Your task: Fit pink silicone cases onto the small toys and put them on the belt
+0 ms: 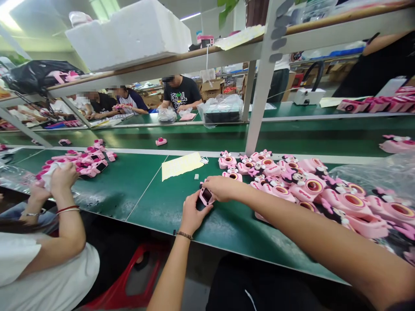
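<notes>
Pink camera covers (304,190) heap to the right of the right hand (221,188). The left hand (192,211), half curled, cradles a pink toy camera (207,197), dark squarish screen (206,195) showing, between both hands; the right, fingers bent, apparently pinches its edge.

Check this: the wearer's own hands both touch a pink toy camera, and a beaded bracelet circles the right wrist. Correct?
Not quite: the head view shows the beaded bracelet on the left wrist. The left hand and right hand do touch the pink toy camera.
</notes>
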The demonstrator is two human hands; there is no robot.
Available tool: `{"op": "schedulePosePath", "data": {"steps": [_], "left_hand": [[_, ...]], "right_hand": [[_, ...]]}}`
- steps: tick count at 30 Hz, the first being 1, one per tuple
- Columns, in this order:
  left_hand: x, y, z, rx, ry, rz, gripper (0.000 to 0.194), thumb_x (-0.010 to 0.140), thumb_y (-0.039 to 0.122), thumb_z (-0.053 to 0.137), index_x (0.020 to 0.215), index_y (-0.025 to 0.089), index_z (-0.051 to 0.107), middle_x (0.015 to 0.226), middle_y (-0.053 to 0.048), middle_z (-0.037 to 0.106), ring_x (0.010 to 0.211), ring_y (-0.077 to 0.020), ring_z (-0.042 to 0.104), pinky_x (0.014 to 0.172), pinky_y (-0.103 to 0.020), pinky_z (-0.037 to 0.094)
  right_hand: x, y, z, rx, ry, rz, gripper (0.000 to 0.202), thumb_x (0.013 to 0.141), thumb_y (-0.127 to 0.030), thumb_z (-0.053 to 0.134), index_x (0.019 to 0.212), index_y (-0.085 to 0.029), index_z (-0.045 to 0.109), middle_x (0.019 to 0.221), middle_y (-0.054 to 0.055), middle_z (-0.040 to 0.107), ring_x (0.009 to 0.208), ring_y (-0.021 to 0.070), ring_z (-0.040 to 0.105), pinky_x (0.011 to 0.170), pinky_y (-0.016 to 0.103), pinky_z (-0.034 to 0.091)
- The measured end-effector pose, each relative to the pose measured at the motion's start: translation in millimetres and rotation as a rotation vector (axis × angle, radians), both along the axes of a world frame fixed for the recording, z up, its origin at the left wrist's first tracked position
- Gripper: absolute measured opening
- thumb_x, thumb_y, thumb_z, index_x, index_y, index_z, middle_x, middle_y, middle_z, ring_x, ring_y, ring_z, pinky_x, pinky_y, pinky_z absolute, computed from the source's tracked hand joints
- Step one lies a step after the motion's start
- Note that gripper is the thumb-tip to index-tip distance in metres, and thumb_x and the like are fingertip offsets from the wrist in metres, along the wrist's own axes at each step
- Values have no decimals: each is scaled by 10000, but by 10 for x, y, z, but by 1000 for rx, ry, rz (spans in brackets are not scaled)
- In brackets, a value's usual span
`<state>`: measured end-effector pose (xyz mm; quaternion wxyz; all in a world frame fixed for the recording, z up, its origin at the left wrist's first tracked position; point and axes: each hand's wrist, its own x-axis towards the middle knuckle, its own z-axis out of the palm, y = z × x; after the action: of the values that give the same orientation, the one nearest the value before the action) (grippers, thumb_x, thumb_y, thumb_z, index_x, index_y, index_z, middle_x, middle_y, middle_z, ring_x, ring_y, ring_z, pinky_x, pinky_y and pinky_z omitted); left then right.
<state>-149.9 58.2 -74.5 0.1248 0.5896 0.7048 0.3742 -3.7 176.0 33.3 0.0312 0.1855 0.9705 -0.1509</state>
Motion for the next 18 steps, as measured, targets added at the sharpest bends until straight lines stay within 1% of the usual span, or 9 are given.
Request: {"op": "schedulePosePath", "data": {"steps": [3,5,7,9,10,12,14,16,18], "left_hand": [[10,6,34,0,3,-35,571,784,417,709,1308,273,533,1285,-60,625,1175,-273,544,1010,-438,400],[19,14,52,5,5,-46,553,788,400,706,1301,281,540,1293,-55,624,1174,-272,546,1012,-448,395],[23,22,58,10,-1,-42,538,787,389,705,1287,263,549,1285,-68,628,1159,-276,555,1010,-467,400],[26,18,56,14,-20,-38,529,787,370,702,1277,238,552,1270,-85,633,1152,-283,564,1017,-495,402],[30,7,56,15,-36,-42,530,784,358,704,1276,230,552,1268,-90,635,1155,-285,566,1025,-507,402],[47,-47,67,18,-81,-74,531,781,332,705,1278,227,548,1287,-90,628,1177,-282,568,1038,-504,415],[77,-153,101,19,-134,-129,521,804,322,682,1294,229,529,1310,-85,620,1160,-258,600,1008,-455,473],[113,-307,158,-6,-231,-192,527,858,325,623,1350,224,461,1277,-88,643,1067,-227,664,926,-399,544],[148,-476,231,-54,-391,-242,555,893,326,585,1399,215,385,1241,-103,661,1006,-218,695,897,-385,570]], "right_hand": [[218,152,-191,-82,129,0,529,793,-207,705,1303,-165,569,1197,140,615,1067,276,612,895,363,485],[321,202,-304,-153,226,-21,595,807,-233,698,1368,-159,515,1253,147,583,1124,277,581,963,395,458],[362,198,-372,-231,290,-27,666,794,-289,720,1400,-139,488,1270,164,561,1151,288,562,993,421,442],[372,158,-391,-309,351,-41,699,823,-346,691,1444,-148,440,1296,165,550,1176,287,549,1012,433,431],[380,129,-387,-354,409,-79,688,853,-357,653,1467,-163,410,1326,162,539,1193,281,542,1022,439,425],[424,59,-369,-457,525,-217,658,884,-338,607,1483,-188,379,1412,155,490,1243,278,512,1060,457,393],[506,-36,-363,-556,565,-335,639,863,-352,637,1442,-179,429,1432,163,480,1239,290,521,1061,470,398],[599,-166,-389,-777,511,-342,643,847,-432,657,1407,-195,449,1351,154,555,1154,287,586,973,470,479],[660,-328,-451,-1084,491,-317,657,849,-512,640,1399,-242,404,1219,111,624,1022,251,648,826,428,558]]}}
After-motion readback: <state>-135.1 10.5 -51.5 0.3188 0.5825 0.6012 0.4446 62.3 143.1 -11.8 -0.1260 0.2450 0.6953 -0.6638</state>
